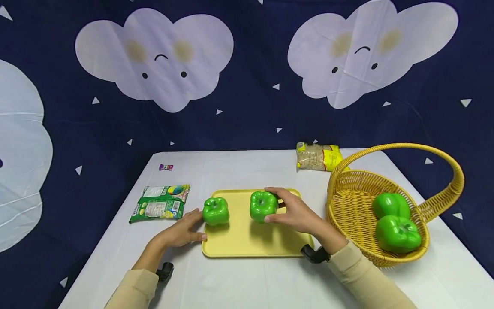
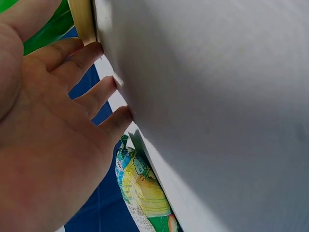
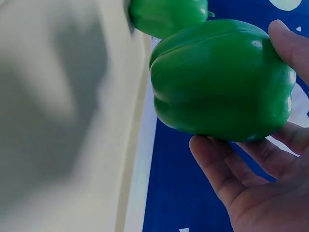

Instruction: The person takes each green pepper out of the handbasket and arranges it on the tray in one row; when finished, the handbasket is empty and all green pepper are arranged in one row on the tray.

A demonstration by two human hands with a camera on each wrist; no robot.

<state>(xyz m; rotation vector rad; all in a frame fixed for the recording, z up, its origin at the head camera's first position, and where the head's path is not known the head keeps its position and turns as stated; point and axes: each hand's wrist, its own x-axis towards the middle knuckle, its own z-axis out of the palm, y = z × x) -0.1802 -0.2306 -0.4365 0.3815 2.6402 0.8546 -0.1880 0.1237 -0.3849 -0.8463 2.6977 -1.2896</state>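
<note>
Over the yellow tray (image 1: 251,251), my right hand (image 1: 291,211) grips a green bell pepper (image 1: 263,206) between thumb and fingers. In the right wrist view this bell pepper (image 3: 222,82) hangs above the tray surface. Another green bell pepper (image 1: 216,211) sits at the tray's left end. Beside that end my left hand (image 1: 181,229) rests with its fingers spread and its thumb at the rim. The left wrist view shows the left palm (image 2: 58,121) holding nothing, its fingertips touching the white tabletop.
A wicker basket (image 1: 347,223) with a tall handle stands at the right, holding two green bell peppers (image 1: 397,234). Left of the tray lies a green snack bag (image 1: 160,202). Farther back are a small purple packet (image 1: 166,167) and a yellow-and-clear bag (image 1: 318,157).
</note>
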